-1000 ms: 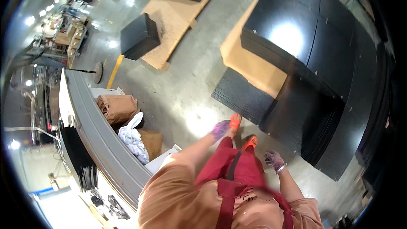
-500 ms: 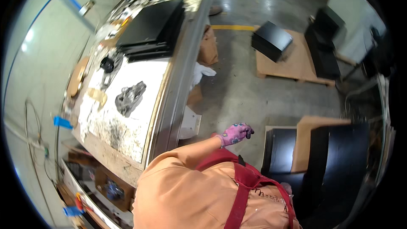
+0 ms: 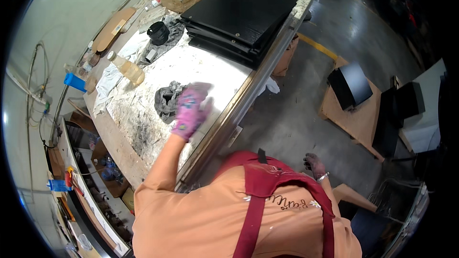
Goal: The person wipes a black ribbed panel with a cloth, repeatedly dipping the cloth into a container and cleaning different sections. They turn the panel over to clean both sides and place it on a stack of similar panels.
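Note:
My left hand, in a pink patterned glove, is over the white worktable beside a crumpled grey rag. Its fingertips are blurred, but thumb and fingers stand apart and nothing shows in them. Whether it touches the rag, I cannot tell. Down by my right side hangs my right hand in a dark, stained glove, fingers loosely apart and holding nothing visible. Farther along the table lies a stack of black panels with small holes near the edge of the top one.
Left of the rag lie a bottle of yellowish liquid and a black round cup. A cardboard box stands behind them. On the floor at right, a pallet bears a black box-shaped stack. Shelving runs under the table's left side.
My left hand has swung from beside the table to over it, next to the rag. My right hand has come into view. The view has turned toward the table.

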A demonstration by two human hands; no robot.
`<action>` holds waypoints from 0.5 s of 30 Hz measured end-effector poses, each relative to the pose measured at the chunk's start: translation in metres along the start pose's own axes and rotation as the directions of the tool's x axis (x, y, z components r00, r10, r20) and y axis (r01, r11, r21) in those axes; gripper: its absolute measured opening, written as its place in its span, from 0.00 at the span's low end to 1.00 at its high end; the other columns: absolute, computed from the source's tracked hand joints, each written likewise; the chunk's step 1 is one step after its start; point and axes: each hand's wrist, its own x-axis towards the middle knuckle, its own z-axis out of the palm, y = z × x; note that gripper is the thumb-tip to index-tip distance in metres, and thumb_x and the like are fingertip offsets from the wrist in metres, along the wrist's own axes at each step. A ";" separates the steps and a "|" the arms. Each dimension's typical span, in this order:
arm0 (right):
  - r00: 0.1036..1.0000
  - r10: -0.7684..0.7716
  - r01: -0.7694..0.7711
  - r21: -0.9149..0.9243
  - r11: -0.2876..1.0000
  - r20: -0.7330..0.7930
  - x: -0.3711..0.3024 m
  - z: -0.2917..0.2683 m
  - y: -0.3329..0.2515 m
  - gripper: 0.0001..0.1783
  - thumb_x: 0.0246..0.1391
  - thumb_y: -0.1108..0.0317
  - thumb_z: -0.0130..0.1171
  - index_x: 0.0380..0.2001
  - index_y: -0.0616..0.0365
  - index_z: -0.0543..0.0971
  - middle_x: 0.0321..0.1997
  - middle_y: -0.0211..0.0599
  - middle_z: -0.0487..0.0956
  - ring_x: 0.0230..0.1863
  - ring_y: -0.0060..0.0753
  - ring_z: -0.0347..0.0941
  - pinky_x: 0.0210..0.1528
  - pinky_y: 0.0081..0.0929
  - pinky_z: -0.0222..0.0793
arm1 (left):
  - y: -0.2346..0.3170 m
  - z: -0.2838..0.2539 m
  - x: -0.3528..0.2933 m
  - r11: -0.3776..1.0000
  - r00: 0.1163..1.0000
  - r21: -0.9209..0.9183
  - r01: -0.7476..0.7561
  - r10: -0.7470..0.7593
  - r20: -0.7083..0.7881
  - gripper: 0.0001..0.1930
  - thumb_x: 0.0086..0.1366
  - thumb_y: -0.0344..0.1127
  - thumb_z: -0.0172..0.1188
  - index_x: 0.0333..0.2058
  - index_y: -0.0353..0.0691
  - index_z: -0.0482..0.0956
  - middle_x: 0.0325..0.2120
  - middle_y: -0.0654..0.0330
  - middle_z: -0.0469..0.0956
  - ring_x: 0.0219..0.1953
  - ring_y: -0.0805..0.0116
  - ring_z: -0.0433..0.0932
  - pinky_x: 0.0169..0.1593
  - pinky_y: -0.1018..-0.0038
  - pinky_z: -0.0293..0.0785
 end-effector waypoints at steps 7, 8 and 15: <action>0.985 0.016 0.013 -0.167 0.986 0.170 0.116 -0.036 -0.141 0.20 0.51 0.63 0.54 0.45 0.62 0.72 0.36 0.36 0.77 0.31 0.25 0.72 0.33 0.23 0.68 | -0.081 0.024 -0.016 0.676 0.608 0.487 0.553 -0.727 0.320 0.36 0.51 0.52 0.61 0.59 0.58 0.61 0.61 0.55 0.55 0.63 0.48 0.53 0.61 0.52 0.51; 0.983 -0.070 0.089 -0.108 0.990 0.168 0.138 -0.039 -0.157 0.22 0.52 0.62 0.54 0.48 0.63 0.71 0.38 0.36 0.77 0.32 0.26 0.73 0.35 0.24 0.69 | -0.116 0.041 -0.037 0.781 0.811 0.437 0.446 -0.559 0.171 0.32 0.52 0.50 0.61 0.55 0.49 0.66 0.53 0.52 0.67 0.55 0.51 0.66 0.57 0.58 0.61; 0.587 -0.614 0.605 0.217 0.766 0.528 0.109 -0.007 -0.435 0.28 0.54 0.63 0.53 0.56 0.64 0.65 0.49 0.40 0.75 0.51 0.31 0.70 0.54 0.25 0.63 | -0.050 -0.006 0.082 0.481 0.586 -0.867 0.128 -0.742 -0.326 0.20 0.66 0.40 0.47 0.53 0.35 0.64 0.46 0.56 0.72 0.47 0.63 0.74 0.49 0.70 0.72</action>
